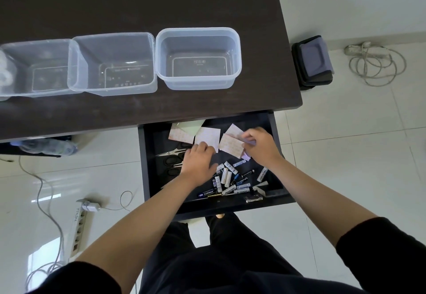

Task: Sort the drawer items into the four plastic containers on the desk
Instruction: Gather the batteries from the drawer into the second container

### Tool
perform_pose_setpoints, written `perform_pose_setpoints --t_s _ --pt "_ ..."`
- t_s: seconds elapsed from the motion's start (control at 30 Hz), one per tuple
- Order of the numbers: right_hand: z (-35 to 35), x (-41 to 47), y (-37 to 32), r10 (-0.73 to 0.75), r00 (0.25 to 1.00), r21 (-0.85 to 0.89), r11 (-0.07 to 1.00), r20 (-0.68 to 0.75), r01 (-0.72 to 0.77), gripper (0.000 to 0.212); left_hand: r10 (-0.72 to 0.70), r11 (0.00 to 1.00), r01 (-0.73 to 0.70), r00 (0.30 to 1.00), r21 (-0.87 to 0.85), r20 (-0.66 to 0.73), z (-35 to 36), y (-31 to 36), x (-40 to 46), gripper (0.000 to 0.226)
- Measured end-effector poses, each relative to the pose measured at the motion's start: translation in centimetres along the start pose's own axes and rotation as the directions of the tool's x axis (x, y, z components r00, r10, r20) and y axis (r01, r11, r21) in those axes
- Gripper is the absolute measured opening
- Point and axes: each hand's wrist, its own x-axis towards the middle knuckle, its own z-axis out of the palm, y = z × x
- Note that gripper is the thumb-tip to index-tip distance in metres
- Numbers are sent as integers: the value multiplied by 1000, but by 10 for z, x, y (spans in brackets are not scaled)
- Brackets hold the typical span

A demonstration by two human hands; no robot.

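- Both forearms, in rolled-up dark sleeves, reach from the bottom of the view into the open drawer (275,130) below the front edge of the dark desk (138,5).
- Left hand (198,161) lies palm down in the middle of the drawer, fingers bent at the knuckles and resting on the lower edge of a white patterned paper slip (207,137); whether it actually pinches the slip cannot be told.
- Right hand (258,146) is at the right of the drawer, fingers curled and pinching small paper slips (231,146) (pale pink and lilac pieces show under the fingertips).
- More slips and a pale green note (191,127) lie along the drawer's back edge.
- Scissors (171,154) with dark handles lie at the drawer's left, partly covered by the left hand.
- Batteries (230,178) are heaped loose in the drawer's front half, between the two wrists; a small metal clip (253,198) lies near the front wall.
- Three clear plastic containers show in a row on the desk: right container (237,47), middle container (113,88), left container (34,94); something pale and blurred sits at the far left edge.
- On the tiled floor: a power strip (79,227) with cables at left, a coiled cable (375,63) at right, and a dark case (311,61) beside the desk corner.
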Motion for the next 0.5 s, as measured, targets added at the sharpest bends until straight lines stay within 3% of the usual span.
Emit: perform_pose_setpoints --t_s 0.1,0.27,0.4,0.5 --pt "8 -9 9 32 998 -35 999 -57 -34 18 19 996 -11 996 -86 91 16 9 -11 36" --pt "20 -12 8 123 991 -31 992 -50 -124 32 -38 994 54 984 -92 174 31 18 -16 48" --pt "28 -8 0 151 984 -11 988 -90 -153 17 -66 992 86 978 -97 196 31 17 -13 54" --pt "30 -7 -8 96 992 50 995 -84 -92 12 -89 991 108 971 -74 220 30 15 -12 57"
